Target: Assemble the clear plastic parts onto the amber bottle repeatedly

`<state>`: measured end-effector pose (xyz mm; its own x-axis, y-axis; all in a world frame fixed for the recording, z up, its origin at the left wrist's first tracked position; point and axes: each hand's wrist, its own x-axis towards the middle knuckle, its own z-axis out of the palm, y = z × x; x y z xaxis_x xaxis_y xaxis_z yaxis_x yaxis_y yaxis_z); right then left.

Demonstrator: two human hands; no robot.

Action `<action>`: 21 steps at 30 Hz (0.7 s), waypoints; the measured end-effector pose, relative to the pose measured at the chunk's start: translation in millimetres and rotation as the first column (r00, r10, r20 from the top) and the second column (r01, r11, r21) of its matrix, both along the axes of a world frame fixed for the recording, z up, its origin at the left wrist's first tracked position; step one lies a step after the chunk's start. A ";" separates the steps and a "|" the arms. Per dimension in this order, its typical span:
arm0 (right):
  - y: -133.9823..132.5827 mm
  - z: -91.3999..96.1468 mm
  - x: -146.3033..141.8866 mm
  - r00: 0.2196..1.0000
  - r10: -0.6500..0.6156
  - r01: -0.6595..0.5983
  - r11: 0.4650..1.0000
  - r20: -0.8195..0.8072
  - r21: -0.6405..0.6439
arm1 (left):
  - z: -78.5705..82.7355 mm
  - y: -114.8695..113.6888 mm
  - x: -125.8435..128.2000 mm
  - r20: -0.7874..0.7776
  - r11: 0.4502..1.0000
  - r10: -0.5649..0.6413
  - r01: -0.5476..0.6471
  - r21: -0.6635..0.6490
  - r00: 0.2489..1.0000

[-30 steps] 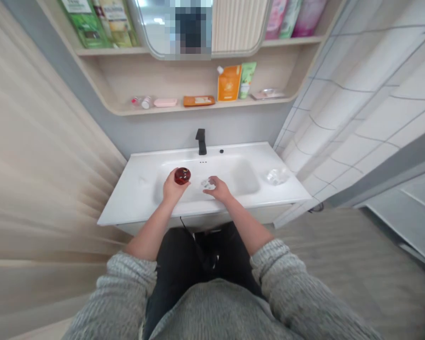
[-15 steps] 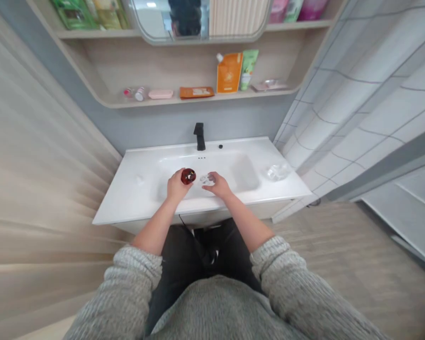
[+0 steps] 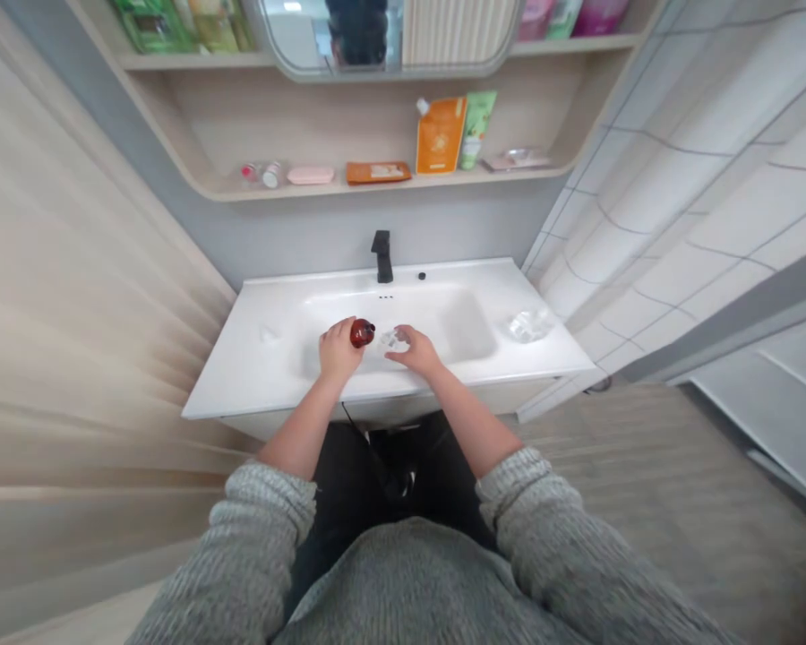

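Note:
My left hand (image 3: 339, 349) is closed round a small dark red bottle (image 3: 361, 333) tipped toward the right over the white sink basin (image 3: 463, 327). Close beside it, my right hand (image 3: 416, 351) pinches a small clear glass object (image 3: 393, 339), perhaps a cap or a little bottle. The two things are almost touching above the front of the basin. Grey knitted sleeves cover both my forearms lower down.
A black tap (image 3: 382, 256) stands at the back of the sink. A clear glass dish (image 3: 527, 325) sits on the right of the countertop. The shelf (image 3: 376, 186) above holds an orange pouch (image 3: 439, 135), a green tube, a pink soap and small bottles. Tiled wall on the right.
The red bottle has tipped from upright toward the clear object and moved closer to it. My view has shifted slightly, and the hands have stayed over the basin.

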<state>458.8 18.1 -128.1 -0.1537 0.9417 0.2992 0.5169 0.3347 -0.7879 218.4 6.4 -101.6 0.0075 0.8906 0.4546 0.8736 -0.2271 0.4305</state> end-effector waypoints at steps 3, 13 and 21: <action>-0.7 1.1 -0.5 1.000 0.002 -0.002 1.000 -0.007 -0.012 | 0.5 -2.3 1.8 -0.013 1.000 -0.027 0.027 -0.012 1.000; -1.7 2.9 -0.9 1.000 0.009 -0.010 1.000 -0.011 -0.028 | 2.9 -6.4 4.9 -0.077 0.998 -0.053 0.052 -0.018 0.996; 0.6 -2.1 -1.2 1.000 0.003 -0.003 1.000 -0.013 -0.016 | 6.8 -11.7 6.6 -0.116 0.996 -0.084 0.084 -0.005 0.990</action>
<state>457.6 18.7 -130.3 -0.1527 0.9461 0.2857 0.5059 0.3232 -0.7998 225.0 -5.3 -94.8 0.1347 0.8845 0.4466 0.8956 -0.3015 0.3271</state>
